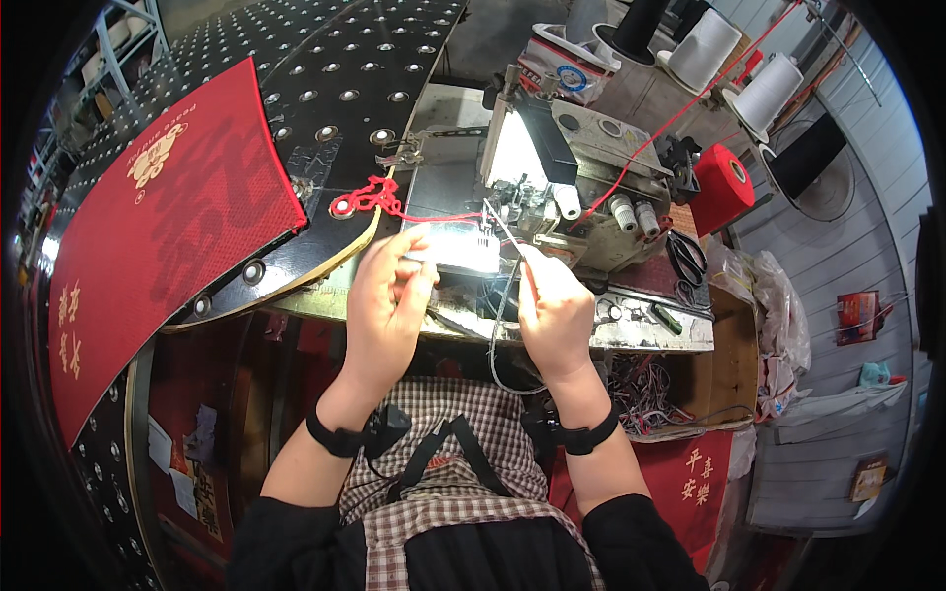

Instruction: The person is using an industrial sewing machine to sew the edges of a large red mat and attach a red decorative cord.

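Note:
In my right hand (554, 305) is a pair of slim metal tweezers (505, 225), pinched between thumb and fingers. Their tips reach into the needle area of the lit sewing machine (537, 163). A grey cord (495, 345) hangs in a loop below that hand; whether the hand holds it I cannot tell. My left hand (389, 295) is closed over the front edge of the bright machine plate (463, 246), its fingertips drawn together; what is in them is too small to make out. A tangled red thread chain (370, 195) lies beyond it, one strand running to the needle area.
A red mat (177, 236) rests on the studded black table (325, 133) at left. Thread cones (705, 44) and a red spool (724, 180) stand at right, near black scissors (687, 256). A cardboard box (724, 364) of thread scraps sits below the table edge.

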`<state>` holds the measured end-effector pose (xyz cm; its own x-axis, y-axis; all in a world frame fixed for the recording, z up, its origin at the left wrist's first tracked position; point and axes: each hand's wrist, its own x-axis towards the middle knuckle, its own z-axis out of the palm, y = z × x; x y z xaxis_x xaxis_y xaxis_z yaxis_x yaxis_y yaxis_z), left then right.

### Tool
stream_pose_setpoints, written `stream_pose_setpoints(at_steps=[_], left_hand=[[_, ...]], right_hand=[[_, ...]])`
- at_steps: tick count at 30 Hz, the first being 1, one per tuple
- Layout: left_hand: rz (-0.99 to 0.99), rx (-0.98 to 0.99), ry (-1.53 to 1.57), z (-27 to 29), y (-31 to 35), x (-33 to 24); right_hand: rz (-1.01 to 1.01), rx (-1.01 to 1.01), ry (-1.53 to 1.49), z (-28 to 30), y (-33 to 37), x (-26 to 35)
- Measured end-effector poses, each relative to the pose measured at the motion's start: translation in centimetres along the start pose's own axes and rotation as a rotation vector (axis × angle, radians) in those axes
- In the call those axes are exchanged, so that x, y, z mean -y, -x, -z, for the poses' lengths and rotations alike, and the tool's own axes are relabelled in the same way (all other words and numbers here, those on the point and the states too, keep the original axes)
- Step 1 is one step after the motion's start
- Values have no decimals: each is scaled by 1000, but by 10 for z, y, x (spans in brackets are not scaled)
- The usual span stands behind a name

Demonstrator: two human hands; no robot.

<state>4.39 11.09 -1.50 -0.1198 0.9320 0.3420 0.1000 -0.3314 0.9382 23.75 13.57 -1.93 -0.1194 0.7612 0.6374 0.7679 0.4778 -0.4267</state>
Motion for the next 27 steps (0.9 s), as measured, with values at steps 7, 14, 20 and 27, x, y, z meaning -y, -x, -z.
stream_pose_setpoints(at_steps=[7, 14, 20, 27], left_hand=[[-59, 156, -171, -29, -65, -5], [-130, 158, -132, -31, -61, -6], [-130, 130, -382, -16, -36, -12], [-310, 239, -594, -8, -17, -27]], right_hand=[[62, 50, 44, 12, 7, -3], [41, 174, 80, 29, 16, 1], [-127, 93, -270, 38, 15, 9], [226, 56, -528, 2, -23, 15]])
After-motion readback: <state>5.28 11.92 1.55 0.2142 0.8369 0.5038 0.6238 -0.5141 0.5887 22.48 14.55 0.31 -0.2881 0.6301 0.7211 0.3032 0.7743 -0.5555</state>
